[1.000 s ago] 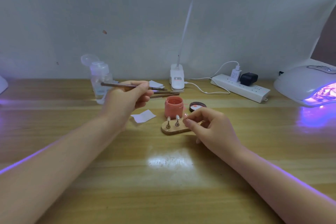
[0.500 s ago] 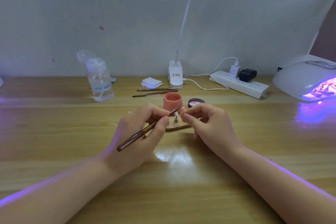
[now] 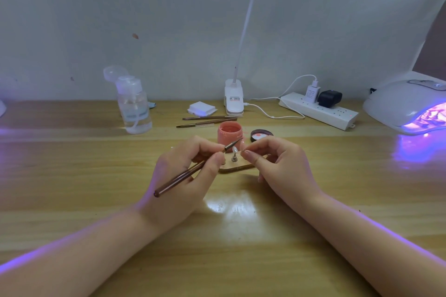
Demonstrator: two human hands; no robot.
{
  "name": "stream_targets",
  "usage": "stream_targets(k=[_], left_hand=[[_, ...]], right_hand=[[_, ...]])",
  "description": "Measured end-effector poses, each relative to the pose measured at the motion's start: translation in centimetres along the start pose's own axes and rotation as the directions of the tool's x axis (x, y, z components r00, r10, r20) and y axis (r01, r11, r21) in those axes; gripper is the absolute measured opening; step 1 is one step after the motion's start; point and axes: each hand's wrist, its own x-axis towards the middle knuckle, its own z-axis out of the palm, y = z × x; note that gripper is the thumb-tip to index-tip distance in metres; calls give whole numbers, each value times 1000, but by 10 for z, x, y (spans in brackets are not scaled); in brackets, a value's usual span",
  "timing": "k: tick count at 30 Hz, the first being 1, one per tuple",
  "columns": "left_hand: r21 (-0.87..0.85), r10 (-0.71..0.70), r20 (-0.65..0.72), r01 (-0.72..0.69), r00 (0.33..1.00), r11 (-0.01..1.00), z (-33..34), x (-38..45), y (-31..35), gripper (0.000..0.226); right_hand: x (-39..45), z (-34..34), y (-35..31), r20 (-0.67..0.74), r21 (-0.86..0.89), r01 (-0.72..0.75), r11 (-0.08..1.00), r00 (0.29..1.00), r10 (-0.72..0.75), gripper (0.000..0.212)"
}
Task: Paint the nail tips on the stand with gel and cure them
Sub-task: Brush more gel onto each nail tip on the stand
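A small wooden stand (image 3: 237, 167) lies at the table's middle, with a clear nail tip (image 3: 234, 150) on a metal post. My left hand (image 3: 183, 176) grips a brown gel brush (image 3: 193, 170) like a pen, its point just above the nail tip. My right hand (image 3: 277, 164) pinches the nail tip or its post from the right; the exact contact is hidden. An open pink gel jar (image 3: 230, 134) stands right behind the stand, its lid (image 3: 261, 134) beside it. The white curing lamp (image 3: 407, 106) glows purple at the far right.
Two spare brushes (image 3: 208, 121) lie behind the jar. A clear pump bottle (image 3: 134, 108) stands back left, a stack of white pads (image 3: 201, 108) and a clip lamp base (image 3: 233, 100) at the back centre, and a power strip (image 3: 318, 111) with cables back right.
My left hand brought the brush from the back left down to the stand and turned it into a pen grip. Over the last half second both hands stayed almost still.
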Motion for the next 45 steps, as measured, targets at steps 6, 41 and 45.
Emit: stream_targets(k=[6, 41, 45], left_hand=[[-37, 26, 65, -24, 998, 999, 0, -1, -2, 8], [-190, -118, 34, 122, 992, 974, 2, -2, -4, 13], [-228, -97, 42, 104, 994, 968, 1, -3, -4, 14]], right_hand=[[-1, 1, 1, -31, -65, 27, 998, 999, -29, 10], [-3, 1, -3, -26, -3, 55, 998, 998, -55, 10], [-3, 1, -4, -26, 13, 36, 999, 999, -36, 9]])
